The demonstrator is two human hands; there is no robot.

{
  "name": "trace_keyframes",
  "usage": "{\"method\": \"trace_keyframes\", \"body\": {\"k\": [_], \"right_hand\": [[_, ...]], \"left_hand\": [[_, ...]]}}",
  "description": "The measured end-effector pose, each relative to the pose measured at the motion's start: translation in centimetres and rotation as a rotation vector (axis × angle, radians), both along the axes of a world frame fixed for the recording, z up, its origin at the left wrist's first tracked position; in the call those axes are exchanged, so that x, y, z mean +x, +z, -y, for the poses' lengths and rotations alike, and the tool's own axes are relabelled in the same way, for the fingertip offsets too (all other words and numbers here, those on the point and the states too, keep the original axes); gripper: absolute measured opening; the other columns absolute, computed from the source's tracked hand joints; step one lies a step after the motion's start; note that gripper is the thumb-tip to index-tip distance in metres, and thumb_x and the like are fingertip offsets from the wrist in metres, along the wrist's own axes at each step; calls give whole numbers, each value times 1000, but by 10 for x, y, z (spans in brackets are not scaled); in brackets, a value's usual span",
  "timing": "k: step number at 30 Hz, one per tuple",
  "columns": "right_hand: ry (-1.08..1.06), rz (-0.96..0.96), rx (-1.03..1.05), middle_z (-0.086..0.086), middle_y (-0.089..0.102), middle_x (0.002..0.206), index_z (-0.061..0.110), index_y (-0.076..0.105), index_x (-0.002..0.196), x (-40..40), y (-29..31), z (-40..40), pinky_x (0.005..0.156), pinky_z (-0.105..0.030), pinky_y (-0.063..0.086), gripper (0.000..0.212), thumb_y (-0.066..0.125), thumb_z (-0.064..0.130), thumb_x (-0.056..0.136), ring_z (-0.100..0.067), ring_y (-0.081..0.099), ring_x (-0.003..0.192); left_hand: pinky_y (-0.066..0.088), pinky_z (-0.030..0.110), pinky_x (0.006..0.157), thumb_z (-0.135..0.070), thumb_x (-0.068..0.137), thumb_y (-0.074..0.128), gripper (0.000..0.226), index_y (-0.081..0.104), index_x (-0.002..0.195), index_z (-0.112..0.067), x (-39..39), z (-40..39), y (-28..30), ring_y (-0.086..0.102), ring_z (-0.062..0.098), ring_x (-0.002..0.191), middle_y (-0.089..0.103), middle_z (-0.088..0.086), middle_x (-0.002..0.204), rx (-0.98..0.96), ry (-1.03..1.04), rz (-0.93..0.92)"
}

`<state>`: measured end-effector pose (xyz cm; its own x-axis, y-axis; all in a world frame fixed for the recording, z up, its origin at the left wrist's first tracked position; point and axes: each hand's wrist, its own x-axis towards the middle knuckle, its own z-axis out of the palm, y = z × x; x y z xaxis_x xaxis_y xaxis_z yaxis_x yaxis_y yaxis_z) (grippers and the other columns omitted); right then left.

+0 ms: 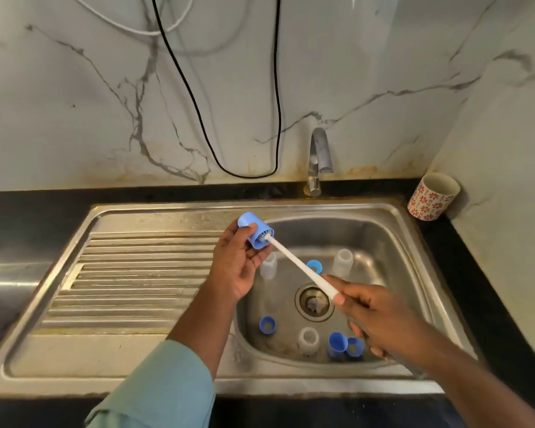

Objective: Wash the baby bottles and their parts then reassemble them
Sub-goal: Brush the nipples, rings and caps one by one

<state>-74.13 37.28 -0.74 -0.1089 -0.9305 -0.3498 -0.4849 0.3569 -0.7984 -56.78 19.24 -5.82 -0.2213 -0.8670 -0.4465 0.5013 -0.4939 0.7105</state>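
While left hand (233, 267) grip pinches blue bottle cap (255, 230) above sink (414, 239) edge, right hand (380, 316) grip clasps white bottle brush (303, 267), bristles inside cap. Advice: rotate cap, sweep inner rim, hold over basin. Bottles, rings wait below.

three clear bottles (343, 261), five blue caps (267, 326), one brush (303, 265)

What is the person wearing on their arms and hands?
The left arm has a pale green sleeve pushed up toward the elbow. The right arm shows no sleeve. The left hand and right hand are bare: no gloves, rings or watch visible.
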Motion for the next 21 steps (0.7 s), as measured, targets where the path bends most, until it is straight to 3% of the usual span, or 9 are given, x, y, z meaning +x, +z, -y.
{"method": "trace_keyframes", "body": {"k": [2,4,8,12,16,18,21], "right_hand": [[19,-82,-38,18,50,51,57,53,117,10,3,2,44,-20,36,34,52,28,100,-4,38,47],[0,-45,-28,12,49,52,57,54,111,19,4,4,43,-20,37,34,53,26,99,-5,39,47],[-60,-228,-47,8,49,59,55,46,131,26,-8,7,49,-18,40,39,50,33,100,-5,42,47],[-40,-221,-124,10,49,55,51,50,132,31,-17,4,47,-19,38,40,53,29,98,-6,41,45],[16,-466,-86,10,50,59,57,34,140,15,-24,8,49,-21,42,44,44,40,101,-7,45,47],[49,-406,-124,12,50,56,54,42,137,7,-20,4,48,-22,42,42,49,38,99,-7,45,45],[-18,-342,-157,10,52,56,56,47,129,-7,-15,6,45,-19,40,37,54,38,97,-3,43,44]], "left_hand": [[60,40,80,-9,92,63,35,58,126,-10,5,7,1,72,30,88,68,21,111,-6,-11,-11],[61,38,78,-11,92,64,39,56,131,-9,13,13,1,71,29,87,66,21,111,10,8,-48],[62,38,75,-8,90,67,44,55,132,-10,14,20,1,71,30,93,68,22,115,-21,-62,-4],[60,38,80,-12,91,66,35,59,125,-12,12,22,3,71,26,86,69,19,108,-1,-1,-39],[60,35,72,-12,92,65,33,61,125,-13,-6,13,10,72,25,87,71,16,105,-34,-17,40],[59,32,64,-13,92,65,39,58,131,-10,-17,9,14,70,23,81,67,16,105,-12,39,23],[61,34,68,-12,92,65,40,56,131,-10,-22,7,11,71,26,88,67,18,113,-16,86,1]]}}
